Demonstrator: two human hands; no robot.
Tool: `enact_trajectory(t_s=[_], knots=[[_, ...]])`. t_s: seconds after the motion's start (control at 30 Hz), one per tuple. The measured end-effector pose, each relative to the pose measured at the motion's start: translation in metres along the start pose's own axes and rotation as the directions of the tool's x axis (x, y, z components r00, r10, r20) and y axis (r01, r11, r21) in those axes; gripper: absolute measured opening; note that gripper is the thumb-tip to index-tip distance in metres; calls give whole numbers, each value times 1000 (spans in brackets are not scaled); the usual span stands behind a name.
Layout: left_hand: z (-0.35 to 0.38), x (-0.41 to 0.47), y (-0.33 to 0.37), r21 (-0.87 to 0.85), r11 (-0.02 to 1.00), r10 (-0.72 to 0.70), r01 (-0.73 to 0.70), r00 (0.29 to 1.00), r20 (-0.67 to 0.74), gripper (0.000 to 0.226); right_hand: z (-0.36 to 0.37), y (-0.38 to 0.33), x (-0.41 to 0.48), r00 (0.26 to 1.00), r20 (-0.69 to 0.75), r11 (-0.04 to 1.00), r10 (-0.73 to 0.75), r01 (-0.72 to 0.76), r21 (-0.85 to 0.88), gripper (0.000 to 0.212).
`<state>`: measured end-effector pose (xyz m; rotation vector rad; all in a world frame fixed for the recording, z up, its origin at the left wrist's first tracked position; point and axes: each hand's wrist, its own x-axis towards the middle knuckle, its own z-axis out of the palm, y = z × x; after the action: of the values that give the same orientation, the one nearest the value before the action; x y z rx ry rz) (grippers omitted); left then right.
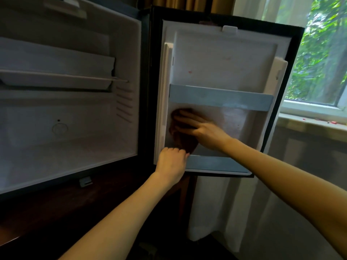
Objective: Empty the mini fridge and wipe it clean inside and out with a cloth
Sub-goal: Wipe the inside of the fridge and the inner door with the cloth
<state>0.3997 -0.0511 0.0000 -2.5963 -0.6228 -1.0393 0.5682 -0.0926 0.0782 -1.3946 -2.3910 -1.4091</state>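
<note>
Now the mini fridge looks emptied. The right hand, fingers flat, presses the brown cloth on the lower door liner, and the left hand grips the bottom door shelf. Red spots above and probably the outside are left to wipe.

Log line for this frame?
phase: wiping inside of fridge door | right hand: presses cloth on door | left hand: grips lower door shelf | pending: red spot higher up

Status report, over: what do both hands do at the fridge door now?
Right hand flat, pressing cloth on door inside. Left hand grips door by lower shelf. Red spot above, unwiped. Nothing in the way.
</note>
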Motion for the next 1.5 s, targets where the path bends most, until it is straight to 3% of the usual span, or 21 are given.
enact_trajectory(t_s=[0.1, 0.2, 0.3, 0.43, 0.6, 0.7, 0.77, 0.83, 0.9, 0.97, 1.07, 1.17, 1.23, 1.3, 1.5], knots=[[1, 1, -1, -3, 1000, -17, 17, 1000, 7, 23, 0, -2, -28, 969, 173, 982, -175, 159, 102, 46], [-2, 1, -1, 19, 1000, -10, 8, 995, 103, 30, -18, 10, -78, 966, 236, 994, -105, 98, 38, 59], [1, 2, -1, 84, 996, -40, 25, 983, 180, 43, -33, 22, -113, 984, 116, 989, 134, -125, -82, 55], [0, 4, 3, 104, 994, -53, 31, 975, 217, 47, -29, 19, -97, 934, -100, 932, 343, -352, -91, 41], [-1, 5, 4, 118, 992, -81, 52, 963, 256, 48, -6, 4, -52, 933, -158, 944, 322, -328, -14, 39], [-1, 7, 3, 149, 987, -94, 55, 959, 266, 49, -3, -3, -45, 991, 20, 990, 131, -132, 50, 45], [-2, 7, 2, 164, 985, -91, 48, 959, 268, 49, -8, -4, -57, 982, 184, 993, 50, -68, 92, 60], [-3, 8, 2, 174, 984, -90, 42, 957, 277, 50, -16, -5, -78, 966, 241, 993, 90, -104, 49, 72], [-3, 8, 2, 182, 982, -96, 46, 957, 275, 52, -22, -10, -99, 950, 186, 967, 253, -252, -27, 78], [-4, 8, 4, 179, 982, -110, 61, 954, 278, 52, -25, -22, -115, 869, 60, 871, 491, -487, -68, 81], [-3, 7, 3, 175, 983, -108, 60, 955, 277, 53, -25, -40, -109, 581, -58, 583, 812, -812, 20, 82], [-5, 6, 2, 165, 985, -100, 56, 956, 274, 52, -21, -51, -70, 271, -16, 271, 962, -953, 137, 84], [-5, 4, 3, 148, 987, -97, 59, 958, 268, 52, -18, -57, -42, 205, 10, 200, 979, -962, 188, 83], [-4, 4, 4, 129, 989, -98, 66, 961, 257, 51, -16, -63, -19, 252, 84, 235, 964, -957, 172, 80], [2, 6, 4, 110, 990, -110, 88, 971, 212, 49, -14, -69, 20, 570, 121, 537, 812, -813, 227, 90]])
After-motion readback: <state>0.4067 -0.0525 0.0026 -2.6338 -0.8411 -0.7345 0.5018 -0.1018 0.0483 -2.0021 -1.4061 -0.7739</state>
